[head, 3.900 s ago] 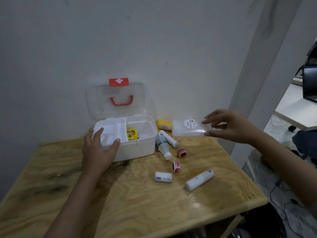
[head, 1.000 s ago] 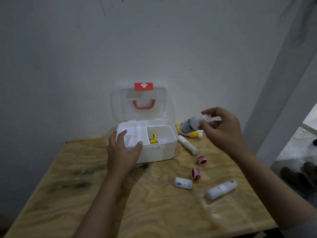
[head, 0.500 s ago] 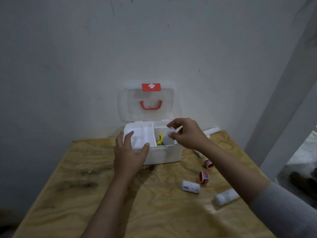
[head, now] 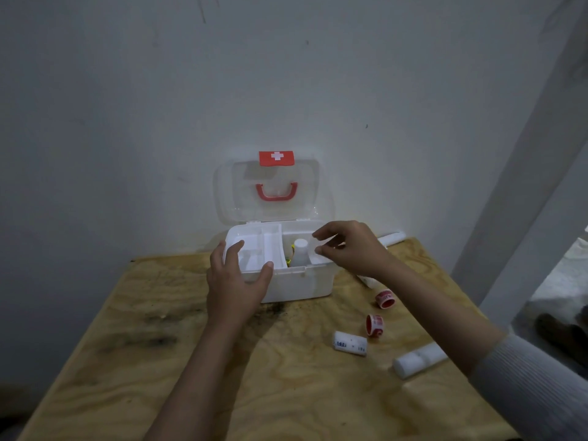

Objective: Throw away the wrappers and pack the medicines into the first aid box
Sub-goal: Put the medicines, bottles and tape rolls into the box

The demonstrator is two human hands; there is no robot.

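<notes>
The white first aid box [head: 299, 286] stands open at the back of the wooden table [head: 261, 377], its clear lid [head: 273, 192] leaning on the wall. My left hand [head: 237, 281] grips the box's front left rim. A white bottle [head: 300, 252] stands upright in the right compartment beside a small yellow item [head: 290, 253]. My right hand [head: 350, 249] hovers over the box's right edge, fingers apart, holding nothing. On the table to the right lie two red tape rolls [head: 385, 299] [head: 374, 325], a white bandage roll [head: 350, 343] and a white tube [head: 418, 359].
Another white tube [head: 392, 238] lies at the table's back right edge behind my right hand. A further white item [head: 369, 280] peeks from under my right wrist. A grey pillar [head: 521, 186] rises to the right of the table. The wall stands directly behind the box.
My right hand carried the white bottle from the right into the box, set it upright in the right compartment and let go. My left hand stayed on the box rim.
</notes>
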